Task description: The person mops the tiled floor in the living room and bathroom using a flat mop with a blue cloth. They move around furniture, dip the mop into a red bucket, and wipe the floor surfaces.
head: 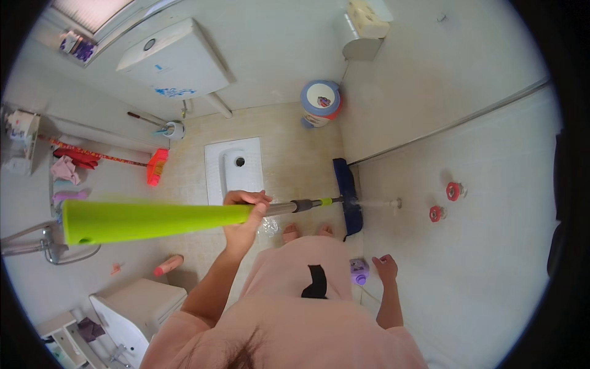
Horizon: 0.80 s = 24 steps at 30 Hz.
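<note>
My left hand [244, 214] is closed around the pole of a flat mop, just below its long lime-green grip [152, 221]. The metal pole [281, 209] runs right to a dark blue mop head [348, 196], tilted up beside the right wall. Water jets from a wall outlet [397, 203] onto the mop head. My right hand [385, 268] hangs loosely curled near that wall, thumb apart from the fingers, with nothing visible in it. Beside it on the floor stands a purple bottle [359, 271]. My bare toes [290, 232] show below the pole.
A white squat toilet [233, 157] is set in the wet tiled floor. Behind it hangs a cistern [175, 60]. A lidded bin [320, 104] stands at the back right. Red valve handles [454, 191] project from the right wall. A red broom [157, 167] and washbasin [122, 330] are left.
</note>
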Each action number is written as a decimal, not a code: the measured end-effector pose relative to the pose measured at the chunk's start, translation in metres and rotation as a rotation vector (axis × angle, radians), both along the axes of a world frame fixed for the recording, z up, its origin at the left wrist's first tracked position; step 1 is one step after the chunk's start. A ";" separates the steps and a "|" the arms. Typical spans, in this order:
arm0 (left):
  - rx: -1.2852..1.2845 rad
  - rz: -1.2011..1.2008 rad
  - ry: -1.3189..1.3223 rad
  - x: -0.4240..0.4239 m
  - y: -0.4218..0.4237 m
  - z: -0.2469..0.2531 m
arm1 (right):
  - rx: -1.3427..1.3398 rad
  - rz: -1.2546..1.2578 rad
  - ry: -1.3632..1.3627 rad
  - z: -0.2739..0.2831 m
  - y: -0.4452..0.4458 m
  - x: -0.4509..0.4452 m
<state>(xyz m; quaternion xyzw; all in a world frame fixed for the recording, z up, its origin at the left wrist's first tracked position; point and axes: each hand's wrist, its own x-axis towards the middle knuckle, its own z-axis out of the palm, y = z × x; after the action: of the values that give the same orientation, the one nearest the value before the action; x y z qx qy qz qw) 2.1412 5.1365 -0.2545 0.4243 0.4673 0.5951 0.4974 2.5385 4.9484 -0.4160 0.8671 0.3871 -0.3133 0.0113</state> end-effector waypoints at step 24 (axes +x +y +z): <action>-0.263 -0.580 -0.034 0.191 -0.014 -0.391 | 0.737 -1.083 1.902 -0.328 0.156 0.050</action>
<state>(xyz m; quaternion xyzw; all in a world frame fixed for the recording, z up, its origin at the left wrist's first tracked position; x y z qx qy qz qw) 2.3324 5.1225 -0.6457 0.4618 0.3912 0.3698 0.7049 2.5882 5.1046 -0.7437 0.2838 -0.1157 -0.6716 -0.6745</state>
